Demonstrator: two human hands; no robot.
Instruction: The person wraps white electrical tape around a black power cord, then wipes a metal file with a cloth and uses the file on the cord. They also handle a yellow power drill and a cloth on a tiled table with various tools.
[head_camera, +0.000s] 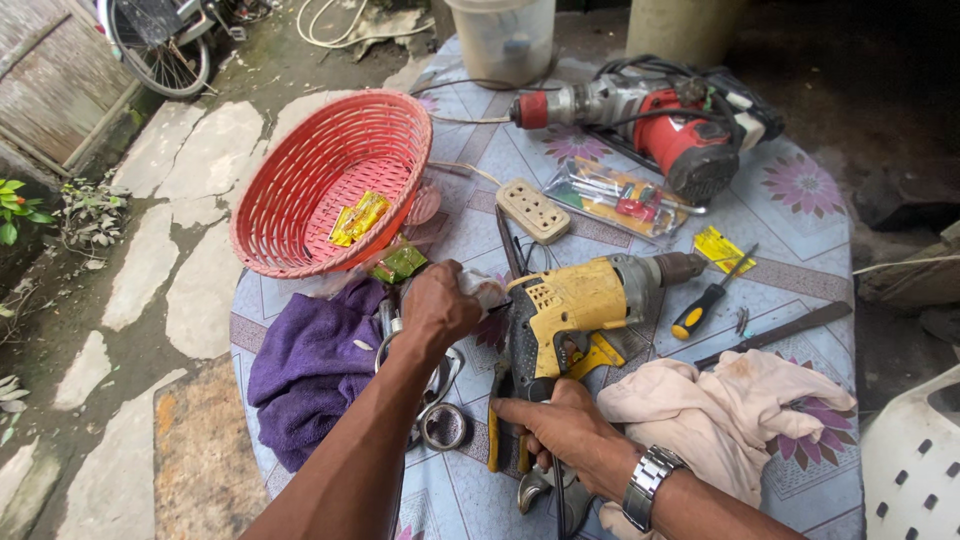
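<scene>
I look down on a round table under a patterned cloth (800, 230), crowded with tools. Nearest me, my right hand (560, 428), a metal watch (650, 487) on its wrist, lies with its fingers curled around the dark grip of a yellow electric drill (570, 310). The drill rests on its side just beyond that hand, chuck pointing right, so the hand seems to steady it there. Touching the same hand on its left are pliers with yellow handles (497, 420).

My left hand (437, 308) is closed into a loose fist a little farther out. I cannot tell what it grips; it rests over metal wrenches (440, 400) whose ring ends lie between the two hands. Left of this hand a purple towel (310, 365) is bunched at the table's edge. Right of my right hand lies a crumpled pale pink cloth (720, 410).

Beyond the drill lies a screwdriver with a black and yellow handle (705, 305), and beside it a small flat yellow packet (722, 248). Farther out sit a cream socket block (533, 211) and a clear oblong blister pack (615, 197) holding small tools in red and yellow.

Beyond my left hand a red woven plastic basket (330, 190) tilts, holding crinkled yellow wrappers (358, 217); a green wrapper (398, 264) lies at its rim. Farthest off rest a red and grey power drill (650, 125) and a white bucket (500, 40).
</scene>
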